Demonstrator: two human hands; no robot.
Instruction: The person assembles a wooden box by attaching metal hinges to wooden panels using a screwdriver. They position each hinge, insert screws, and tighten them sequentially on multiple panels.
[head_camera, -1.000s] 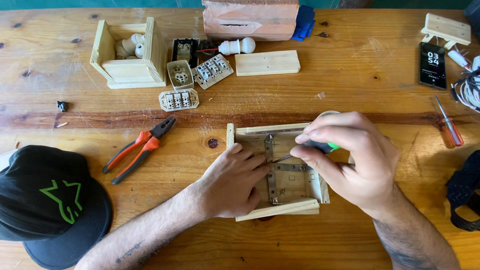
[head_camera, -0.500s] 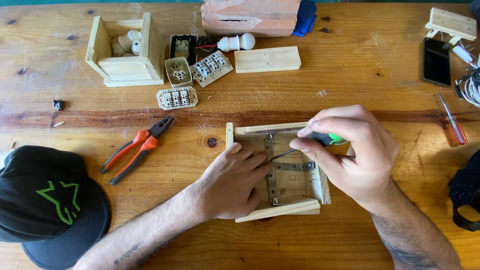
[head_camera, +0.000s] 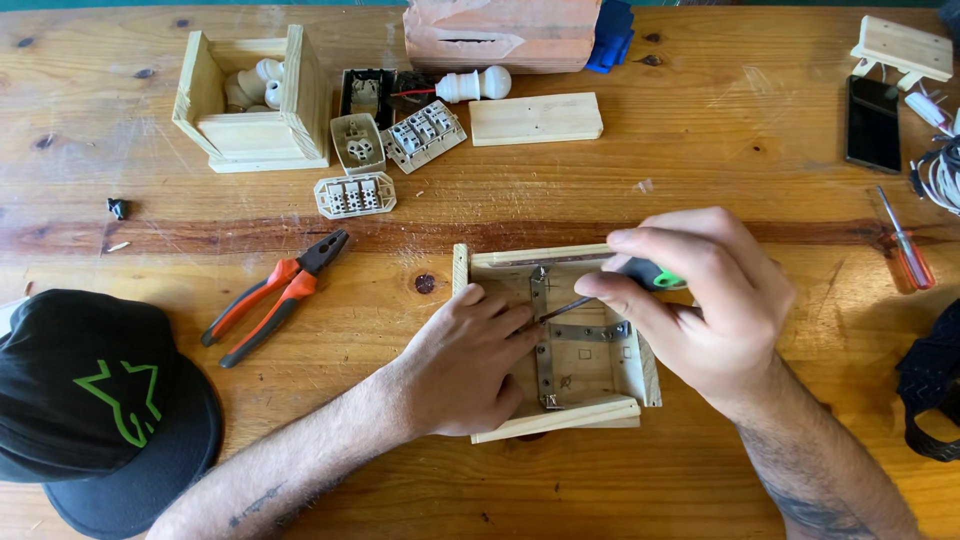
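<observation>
Two hands on the wooden box (head_camera: 585, 375) at six o'clock: your left hand (head_camera: 470, 365) presses flat, steadying it; your right hand (head_camera: 700, 300), shifted slightly since earlier, grips the green-handled screwdriver (head_camera: 600, 295), tip on the metal bracket (head_camera: 545, 345).

Dark, blank rectangular phone screen (head_camera: 873, 123) near the table's far right edge
</observation>
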